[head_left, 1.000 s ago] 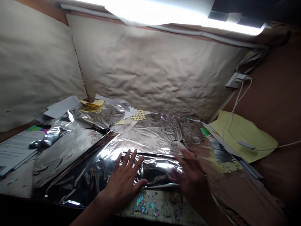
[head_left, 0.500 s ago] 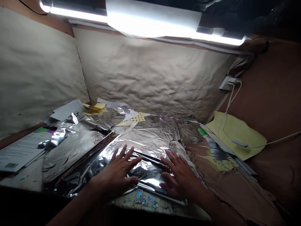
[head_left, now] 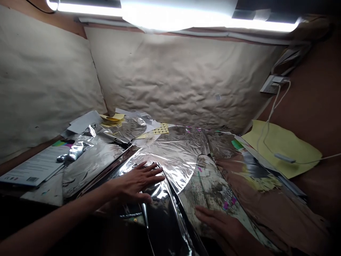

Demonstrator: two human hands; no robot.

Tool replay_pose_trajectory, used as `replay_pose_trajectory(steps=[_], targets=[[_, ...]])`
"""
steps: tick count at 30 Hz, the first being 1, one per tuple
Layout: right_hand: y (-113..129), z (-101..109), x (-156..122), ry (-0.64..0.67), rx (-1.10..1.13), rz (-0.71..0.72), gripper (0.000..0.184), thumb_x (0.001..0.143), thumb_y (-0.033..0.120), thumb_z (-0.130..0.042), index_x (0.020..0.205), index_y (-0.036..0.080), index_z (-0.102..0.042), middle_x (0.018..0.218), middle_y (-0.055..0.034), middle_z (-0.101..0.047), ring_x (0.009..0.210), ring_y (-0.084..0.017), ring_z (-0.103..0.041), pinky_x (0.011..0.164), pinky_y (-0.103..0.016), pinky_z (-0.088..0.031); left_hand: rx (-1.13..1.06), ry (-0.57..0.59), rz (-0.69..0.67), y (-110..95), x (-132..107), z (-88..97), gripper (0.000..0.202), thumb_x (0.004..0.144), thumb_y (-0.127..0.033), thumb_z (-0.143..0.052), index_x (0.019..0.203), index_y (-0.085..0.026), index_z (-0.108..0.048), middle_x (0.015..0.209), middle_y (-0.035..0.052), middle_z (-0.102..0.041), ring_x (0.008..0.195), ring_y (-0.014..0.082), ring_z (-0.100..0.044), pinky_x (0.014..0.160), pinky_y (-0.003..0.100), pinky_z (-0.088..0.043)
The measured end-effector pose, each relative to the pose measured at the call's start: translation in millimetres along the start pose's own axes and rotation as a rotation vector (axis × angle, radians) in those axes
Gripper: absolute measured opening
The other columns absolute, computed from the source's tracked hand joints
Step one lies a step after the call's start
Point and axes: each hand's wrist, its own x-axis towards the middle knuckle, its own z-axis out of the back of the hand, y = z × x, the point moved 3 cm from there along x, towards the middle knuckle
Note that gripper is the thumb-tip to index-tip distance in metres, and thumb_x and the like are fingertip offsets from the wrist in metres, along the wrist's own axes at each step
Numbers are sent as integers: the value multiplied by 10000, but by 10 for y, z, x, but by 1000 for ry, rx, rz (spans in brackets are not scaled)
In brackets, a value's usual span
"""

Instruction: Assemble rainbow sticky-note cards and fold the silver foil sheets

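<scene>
My left hand (head_left: 135, 182) lies flat with fingers stretched out on a shiny silver foil sheet (head_left: 170, 160) that covers the middle of the work surface. A dark, reflective part of the foil (head_left: 167, 220) hangs towards me between my hands. My right hand (head_left: 221, 224) rests open at the lower right, fingers pointing left, on a worn, speckled board (head_left: 210, 188) laid bare beside the foil's curved cut edge.
More crumpled foil (head_left: 90, 163) lies at the left, beside a printed paper (head_left: 34, 167). Yellow and white scraps (head_left: 117, 119) sit at the back. A yellow sheet (head_left: 282, 145) with a white cable (head_left: 282, 157) lies right. Paper-covered walls close in the back and left.
The foil under my hands has slid towards me, uncovering the speckled board. My right hand has dropped down and to the right; my left hand has stayed flat on the foil.
</scene>
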Motion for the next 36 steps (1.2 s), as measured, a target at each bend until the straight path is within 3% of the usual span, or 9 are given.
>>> replay_pose_trajectory(steps=[7,13,18,22,24,28,31,33,36], targets=[[0,-239,335,260,-99,322,699,923,204,-574,1534,329,-257,1559,-35,-341,1440,-246,-321,1181,-429,-302,93,-25,-214,133,229,161,745,835,-645,-566,1493,-413,-306,1584,27,-310,1484,307,-188,1182,532,-78],[156,-366,634,285,-65,379,571,993,207,-465,1527,287,-278,1553,-28,-372,1456,-226,-289,1189,-447,-282,144,-60,-110,135,263,101,702,865,-635,-525,1496,-433,-293,1605,21,-262,1492,317,-146,1173,545,-34],[183,-368,654,252,-84,356,491,1002,212,-450,1486,260,-378,1503,-44,-457,1416,-230,-375,1161,-415,-347,185,-154,-91,64,215,106,699,852,-609,-570,1483,-407,-347,1596,30,-301,1483,325,-184,1176,528,-76],[140,-417,658,235,-35,292,506,983,170,-463,1480,220,-379,1484,-65,-480,1408,-217,-387,1162,-384,-355,154,-331,-26,-379,-44,36,367,936,-241,-496,1293,-281,-569,1327,68,-607,1213,227,-548,1060,378,-366],[127,-429,666,250,5,253,475,975,135,-448,1443,210,-421,1482,-68,-485,1409,-205,-384,1161,-376,-356,97,-298,-20,-628,-226,-140,279,907,-224,-525,1164,-276,-622,1141,37,-686,1025,197,-627,999,350,-428],[132,-294,716,339,137,219,393,934,173,-504,1325,186,-542,1501,-95,-458,1430,-236,-348,1168,-410,-339,195,-387,26,-849,-493,-565,519,827,-424,-641,1308,-247,-556,1376,65,-588,1270,287,-518,1108,421,-361],[112,-161,802,407,273,240,489,854,213,-606,1340,205,-564,1484,-104,-485,1409,-264,-391,1162,-443,-332,250,-565,63,-854,-520,-780,409,881,-331,-582,1281,-250,-594,1363,56,-606,1320,292,-478,1096,435,-375],[60,-158,872,381,413,187,384,869,239,-590,1248,253,-652,1335,-70,-636,1291,-251,-539,1097,-418,-409,173,-648,141,-842,-486,-812,307,914,-265,-537,1200,-277,-648,1298,49,-645,1280,281,-509,1064,441,-407],[-71,-285,935,196,578,-63,270,945,286,-496,897,223,-754,919,-28,-752,914,-212,-688,818,-307,-536,-57,-680,251,-846,-419,-711,273,959,-297,-444,1043,-263,-702,1192,86,-661,1106,267,-576,909,416,-501]])
